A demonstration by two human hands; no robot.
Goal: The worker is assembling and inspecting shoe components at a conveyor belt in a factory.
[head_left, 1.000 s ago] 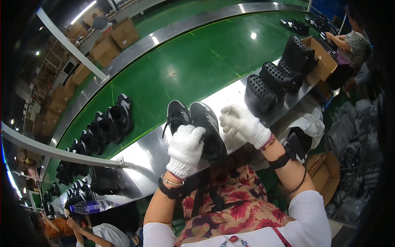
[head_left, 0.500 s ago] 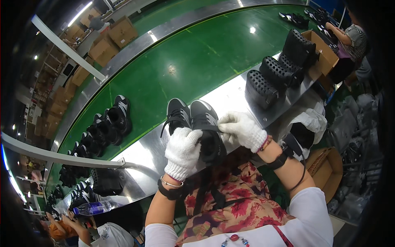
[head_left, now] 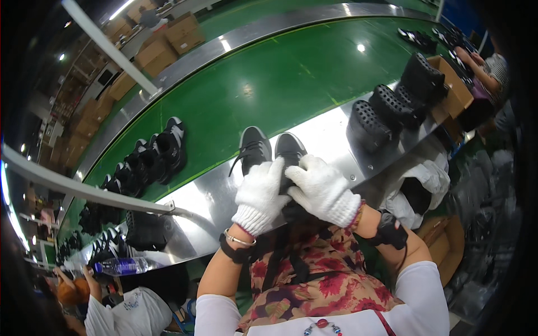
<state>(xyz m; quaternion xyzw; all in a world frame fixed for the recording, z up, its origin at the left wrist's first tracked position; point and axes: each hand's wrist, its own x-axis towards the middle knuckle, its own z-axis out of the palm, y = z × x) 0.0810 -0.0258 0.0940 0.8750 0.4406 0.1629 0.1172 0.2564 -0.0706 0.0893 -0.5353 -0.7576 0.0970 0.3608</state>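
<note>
Two black-and-grey lace-up sneakers stand side by side before me, toes pointing away, on the metal ledge. The left sneaker (head_left: 255,147) has a loose lace hanging off its left side. Both gloved hands are at the right sneaker (head_left: 290,147), hiding its tongue and upper laces. My left hand (head_left: 259,190), in a white knit glove, closes on that shoe's left side near the opening. From the other side my right hand (head_left: 326,189), in a matching glove, bends its fingers over the lacing. Whether a lace is pinched between them is hidden.
More black sneakers (head_left: 171,148) line the green belt (head_left: 241,95) at left. Black clogs with holes (head_left: 370,123) stand right, beside a cardboard box (head_left: 457,89). A metal post (head_left: 112,193) crosses the left side, near a water bottle (head_left: 122,266). Co-workers sit lower left and far right.
My right hand has come inward from the right sneaker's side, where it held a dark strip stretched out, onto its lacing. My left hand has shifted up and right. The view has tilted slightly.
</note>
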